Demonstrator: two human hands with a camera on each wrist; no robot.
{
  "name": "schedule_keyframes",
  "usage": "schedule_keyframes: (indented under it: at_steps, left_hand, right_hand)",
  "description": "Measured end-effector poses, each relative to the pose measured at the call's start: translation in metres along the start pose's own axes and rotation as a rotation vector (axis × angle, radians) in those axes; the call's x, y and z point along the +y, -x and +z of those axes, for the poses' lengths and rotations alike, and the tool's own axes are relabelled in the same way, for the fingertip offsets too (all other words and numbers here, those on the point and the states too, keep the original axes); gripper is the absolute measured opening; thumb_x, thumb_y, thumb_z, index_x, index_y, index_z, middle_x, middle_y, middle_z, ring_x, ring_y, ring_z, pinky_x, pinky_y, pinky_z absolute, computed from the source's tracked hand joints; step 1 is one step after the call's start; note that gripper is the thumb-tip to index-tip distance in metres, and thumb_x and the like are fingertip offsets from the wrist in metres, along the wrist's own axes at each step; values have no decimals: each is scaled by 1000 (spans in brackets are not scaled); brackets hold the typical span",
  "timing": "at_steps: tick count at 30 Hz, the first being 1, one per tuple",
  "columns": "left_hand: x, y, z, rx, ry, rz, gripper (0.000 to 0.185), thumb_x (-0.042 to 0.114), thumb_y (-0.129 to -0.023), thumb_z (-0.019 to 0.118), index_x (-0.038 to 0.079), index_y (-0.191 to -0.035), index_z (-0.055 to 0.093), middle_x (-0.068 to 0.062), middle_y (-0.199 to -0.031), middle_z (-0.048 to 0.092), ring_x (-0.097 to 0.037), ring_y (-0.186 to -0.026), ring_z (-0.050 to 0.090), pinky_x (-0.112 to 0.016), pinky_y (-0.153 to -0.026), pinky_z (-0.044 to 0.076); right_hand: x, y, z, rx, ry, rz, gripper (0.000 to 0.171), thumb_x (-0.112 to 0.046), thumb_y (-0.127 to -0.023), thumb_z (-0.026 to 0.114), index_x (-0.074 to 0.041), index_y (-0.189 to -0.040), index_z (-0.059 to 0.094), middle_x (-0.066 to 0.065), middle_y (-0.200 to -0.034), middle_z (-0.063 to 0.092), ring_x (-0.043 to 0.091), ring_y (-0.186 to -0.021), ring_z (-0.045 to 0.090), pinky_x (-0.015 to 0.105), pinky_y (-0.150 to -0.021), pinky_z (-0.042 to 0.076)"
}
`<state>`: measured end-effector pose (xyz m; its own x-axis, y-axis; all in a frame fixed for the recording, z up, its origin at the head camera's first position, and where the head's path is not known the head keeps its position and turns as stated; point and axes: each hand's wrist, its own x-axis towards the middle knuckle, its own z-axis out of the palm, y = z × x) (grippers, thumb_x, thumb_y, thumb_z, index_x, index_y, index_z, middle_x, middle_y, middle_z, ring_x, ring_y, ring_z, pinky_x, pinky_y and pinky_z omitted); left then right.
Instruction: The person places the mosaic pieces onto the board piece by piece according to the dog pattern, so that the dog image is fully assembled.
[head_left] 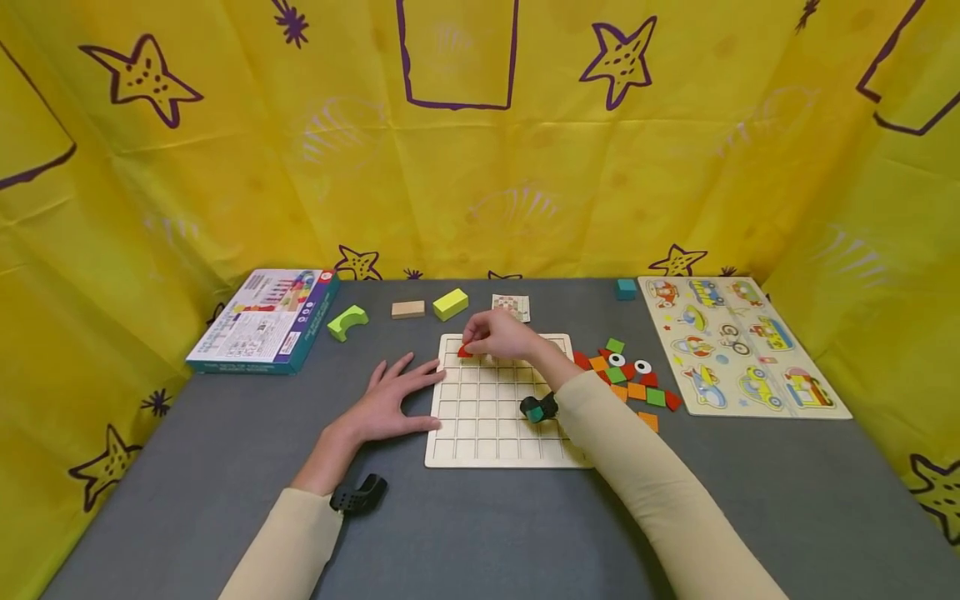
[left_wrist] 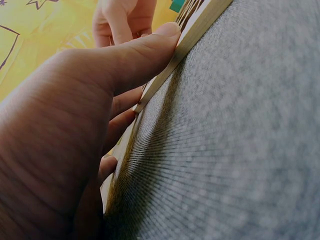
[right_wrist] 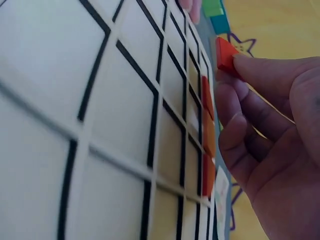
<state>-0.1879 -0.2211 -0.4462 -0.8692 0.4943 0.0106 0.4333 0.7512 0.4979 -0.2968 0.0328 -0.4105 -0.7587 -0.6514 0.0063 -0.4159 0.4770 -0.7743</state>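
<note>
A pale wooden grid board (head_left: 487, 417) lies flat on the grey table. My right hand (head_left: 501, 335) reaches over its far left corner and pinches a small red tile (head_left: 465, 352) just above the top row. In the right wrist view the red tile (right_wrist: 226, 55) sits at my fingertips, above red and orange tiles (right_wrist: 207, 130) set in the far row of the grid board (right_wrist: 100, 110). My left hand (head_left: 390, 398) lies flat on the table, fingers straight, its thumb (left_wrist: 145, 50) against the left edge of the board (left_wrist: 195, 35).
A heap of loose coloured tiles (head_left: 626, 379) lies right of the board, with a vehicle peg puzzle (head_left: 738, 346) beyond it. A toy box (head_left: 264, 321), green arch block (head_left: 347, 322), tan block (head_left: 408, 309), yellow-green block (head_left: 450, 304), pattern card (head_left: 512, 307) and teal cube (head_left: 626, 288) stand farther back.
</note>
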Motion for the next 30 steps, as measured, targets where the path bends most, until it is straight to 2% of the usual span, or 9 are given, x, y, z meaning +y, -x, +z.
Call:
schedule_keyframes:
  at_steps: [7,18,30]
  left_hand:
    - [-1,1,1,5,18,5,82,60,-84,74,23,-153,49,0,-161,36,-39,-152,10,-67,-113,-6]
    - [-1,2,-2,22,39,24,81,56,-83,77,19,-151,52,-2,-160,38,-40,-151,12,-68,-113,-5]
    - [-3,1,-1,11,32,13,80,56,-84,76,20,-150,52,-1,-161,36,-39,-152,10,-67,-113,-6]
  right_hand:
    - [-8,-9,15,-22,49,1,5,-10,-95,72,-6,-95,69,1,-84,67,16,-77,60,26,-73,48]
    - [-15,-15,21,-56,243,-27,7,-15,-95,74,-10,-94,71,-1,-84,66,15,-80,57,27,-76,47]
    - [-15,-14,20,-123,343,-71,14,-12,-96,72,-9,-109,76,2,-98,62,16,-91,57,29,-85,48]
